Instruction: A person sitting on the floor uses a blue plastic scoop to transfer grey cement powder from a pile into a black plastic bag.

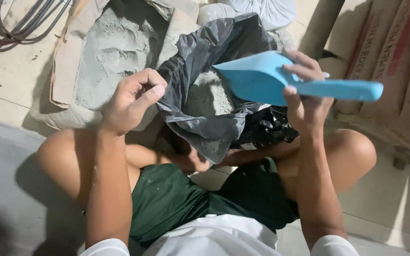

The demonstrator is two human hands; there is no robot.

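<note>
Free room: mouth of black plastic bag (214,128), held open above grey powder (208,95); bare tiled floor (5,76) at far left. Obstructions: blue plastic scoop (262,78) over bag's right edge; torn cement sack (115,42) just behind; stacked paper sacks (395,57) right; coiled cable (10,23) top left; bent knees flanking bag.

A black plastic bag (214,114) sits on the floor between the person's bent knees, crumpled and thin, its mouth pulled open and facing up. Its near-left rim is bunched and gripped by the left hand (131,99), which lifts that edge. Grey powder (207,95) fills the bottom of the bag in a dusty heap and coats the inner walls. A light blue plastic scoop (266,80) is held by the right hand (304,95) just above the bag's right rim, its broad pointed bowl tipped toward the opening and its long straight handle pointing right.
</note>
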